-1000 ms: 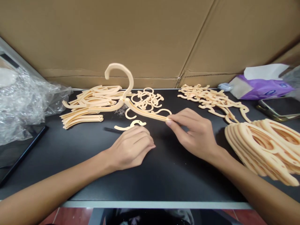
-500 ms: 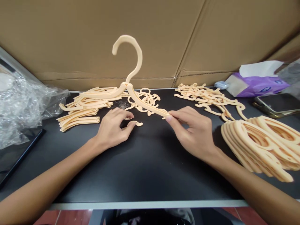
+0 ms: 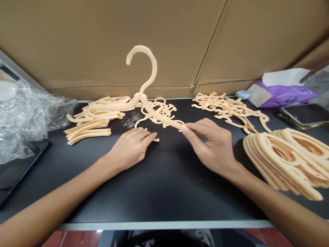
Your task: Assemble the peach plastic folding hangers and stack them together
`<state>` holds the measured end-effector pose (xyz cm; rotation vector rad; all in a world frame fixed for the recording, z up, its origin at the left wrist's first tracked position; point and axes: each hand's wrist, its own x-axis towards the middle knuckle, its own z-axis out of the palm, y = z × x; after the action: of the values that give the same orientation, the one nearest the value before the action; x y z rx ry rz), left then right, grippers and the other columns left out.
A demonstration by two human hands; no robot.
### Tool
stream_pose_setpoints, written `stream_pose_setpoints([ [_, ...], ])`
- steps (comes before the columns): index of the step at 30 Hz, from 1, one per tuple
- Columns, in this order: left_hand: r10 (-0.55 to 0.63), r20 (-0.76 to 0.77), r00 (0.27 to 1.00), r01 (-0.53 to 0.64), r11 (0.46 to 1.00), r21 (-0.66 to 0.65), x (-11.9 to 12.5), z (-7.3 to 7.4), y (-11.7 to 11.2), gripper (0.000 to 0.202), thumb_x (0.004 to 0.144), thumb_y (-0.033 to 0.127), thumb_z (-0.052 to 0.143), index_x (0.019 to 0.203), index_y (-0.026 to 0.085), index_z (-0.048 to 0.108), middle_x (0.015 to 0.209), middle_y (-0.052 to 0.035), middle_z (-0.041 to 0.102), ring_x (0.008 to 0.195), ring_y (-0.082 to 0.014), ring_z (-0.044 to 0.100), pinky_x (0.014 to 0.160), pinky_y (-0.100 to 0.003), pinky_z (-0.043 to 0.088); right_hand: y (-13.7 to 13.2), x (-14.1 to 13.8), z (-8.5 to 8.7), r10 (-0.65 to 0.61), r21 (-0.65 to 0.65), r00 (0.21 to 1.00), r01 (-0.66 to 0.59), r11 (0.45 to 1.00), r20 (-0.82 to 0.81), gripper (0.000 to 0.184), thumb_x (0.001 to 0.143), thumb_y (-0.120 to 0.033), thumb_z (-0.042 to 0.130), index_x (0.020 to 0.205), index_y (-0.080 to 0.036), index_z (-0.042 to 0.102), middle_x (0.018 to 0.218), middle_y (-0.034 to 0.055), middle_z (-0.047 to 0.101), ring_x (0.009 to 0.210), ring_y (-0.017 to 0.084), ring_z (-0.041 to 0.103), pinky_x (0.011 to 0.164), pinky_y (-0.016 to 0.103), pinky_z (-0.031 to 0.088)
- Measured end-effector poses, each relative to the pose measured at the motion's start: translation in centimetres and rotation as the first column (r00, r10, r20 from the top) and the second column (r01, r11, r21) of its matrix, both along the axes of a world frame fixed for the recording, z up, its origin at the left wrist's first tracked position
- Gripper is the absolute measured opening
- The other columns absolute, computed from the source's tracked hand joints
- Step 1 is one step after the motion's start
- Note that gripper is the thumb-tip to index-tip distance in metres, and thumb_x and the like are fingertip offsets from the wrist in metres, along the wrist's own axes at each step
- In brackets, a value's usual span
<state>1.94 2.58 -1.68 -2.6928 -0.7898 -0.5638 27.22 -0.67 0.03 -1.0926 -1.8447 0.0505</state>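
A cream plastic clothes hanger [image 3: 164, 118], with a hook on top and two sloping arms, is held upright above the black table. My right hand [image 3: 210, 142] pinches the end of its right arm between thumb and fingertips. Palm down at the left, my left hand [image 3: 130, 147] has its fingers closed over a small cream plastic piece [image 3: 156, 140]; only the tip sticks out, and my thumb is hidden. Behind the hanger lies a loose heap of small curved cream parts [image 3: 161, 109]. Stacked hanger arms [image 3: 88, 132] are left of my left hand.
At the right are stacked flat cream hanger parts [image 3: 280, 157] and a tangle of cream pieces [image 3: 226, 106]. A purple tissue pack [image 3: 285, 94] and a phone [image 3: 305, 115] lie beyond. Clear plastic wrap [image 3: 23, 116] and a dark flat device [image 3: 23, 176] sit left. Cardboard [image 3: 102, 44] stands behind.
My left hand has turned palm down and moved slightly right, its fingers closing over the small cream piece. The hanger's hook has dipped a little; my right hand keeps its pinch.
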Motion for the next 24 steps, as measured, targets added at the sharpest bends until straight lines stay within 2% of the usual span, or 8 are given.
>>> stream_pose_setpoints([
  [4,0.007,-0.019,1.0,-0.007,1.0,-0.03,0.0,0.0,-0.2,0.049,0.083,-0.004,0.044,0.126,0.01,0.064,0.105,-0.0117,0.075,0.096,-0.0243,0.07,0.089,-0.04,0.059,0.0,0.0,-0.1,-0.006,-0.015,1.0,0.006,1.0,0.006,0.016,0.095,-0.021,0.06,0.089,-0.023,0.074,0.073,0.0029,0.071,0.067,0.017,0.06,0.066,0.034,0.05],
  [9,0.007,0.137,0.991,0.01,0.992,-0.123,0.0,-0.4,0.0,0.039,0.088,0.0,0.043,0.118,0.01,0.067,0.099,-0.0107,0.073,0.084,-0.0195,0.07,0.075,-0.03,0.06,0.1,0.1,-0.1,0.022,-0.025,1.0,-0.022,0.999,-0.016,0.015,0.095,-0.02,0.061,0.089,-0.023,0.075,0.072,0.0028,0.07,0.068,0.017,0.061,0.066,0.034,0.05],
  [12,0.059,0.273,0.96,0.004,0.975,-0.224,0.1,-0.3,0.1,0.034,0.093,0.006,0.043,0.116,0.012,0.068,0.099,-0.0091,0.072,0.084,-0.0161,0.071,0.079,-0.027,0.059,0.3,0.2,-0.2,0.035,-0.041,0.999,-0.035,0.999,-0.003,0.017,0.095,-0.021,0.06,0.088,-0.024,0.075,0.073,0.0029,0.072,0.069,0.018,0.062,0.068,0.034,0.05],
  [14,0.123,0.362,0.924,-0.015,0.958,-0.288,0.2,0.0,0.1,0.029,0.097,0.012,0.044,0.113,0.013,0.069,0.091,-0.0066,0.074,0.08,-0.015,0.071,0.079,-0.026,0.058,0.6,0.4,-0.4,0.029,-0.036,0.999,-0.028,0.999,0.022,0.018,0.094,-0.022,0.06,0.086,-0.023,0.076,0.075,0.0035,0.073,0.07,0.018,0.062,0.07,0.035,0.049],
  [17,0.217,0.431,0.876,-0.044,0.926,-0.376,0.6,0.6,-0.1,0.025,0.1,0.022,0.048,0.107,0.014,0.071,0.075,-0.0013,0.073,0.064,-0.0125,0.069,0.066,-0.022,0.055,1.0,0.6,-0.7,0.027,-0.016,0.998,-0.026,1.0,0.054,0.019,0.094,-0.022,0.06,0.083,-0.022,0.075,0.076,0.0033,0.074,0.069,0.017,0.062,0.071,0.036,0.046],
  [19,0.17,0.471,0.866,-0.006,0.944,-0.331,0.8,1.0,-0.6,0.021,0.099,0.021,0.051,0.101,0.015,0.071,0.069,0.0013,0.072,0.055,-0.0099,0.065,0.058,-0.02,0.052,1.3,0.8,-1.0,0.039,-0.006,0.996,-0.038,0.999,0.081,0.019,0.094,-0.021,0.06,0.082,-0.021,0.074,0.074,0.0027,0.073,0.069,0.016,0.061,0.071,0.035,0.043],
  [22,0.002,0.483,0.876,0.075,0.987,-0.14,1.0,1.2,-1.5,0.01,0.094,0.016,0.058,0.096,0.018,0.068,0.064,0.0043,0.069,0.048,-0.0072,0.059,0.054,-0.019,0.048,1.7,1.0,-1.4,0.063,-0.012,0.988,-0.062,0.998,0.138,0.019,0.094,-0.02,0.06,0.082,-0.02,0.074,0.074,0.0019,0.072,0.071,0.016,0.062,0.075,0.036,0.04],
  [24,-0.032,0.467,0.884,0.058,0.997,-0.043,0.8,1.3,-1.8,0.009,0.091,0.016,0.062,0.098,0.02,0.066,0.06,0.0063,0.066,0.046,-0.0074,0.057,0.053,-0.02,0.047,2.0,1.2,-1.6,0.095,-0.033,0.981,-0.091,0.995,0.169,0.018,0.095,-0.021,0.059,0.084,-0.02,0.074,0.074,0.0012,0.072,0.071,0.016,0.062,0.078,0.037,0.039],
])
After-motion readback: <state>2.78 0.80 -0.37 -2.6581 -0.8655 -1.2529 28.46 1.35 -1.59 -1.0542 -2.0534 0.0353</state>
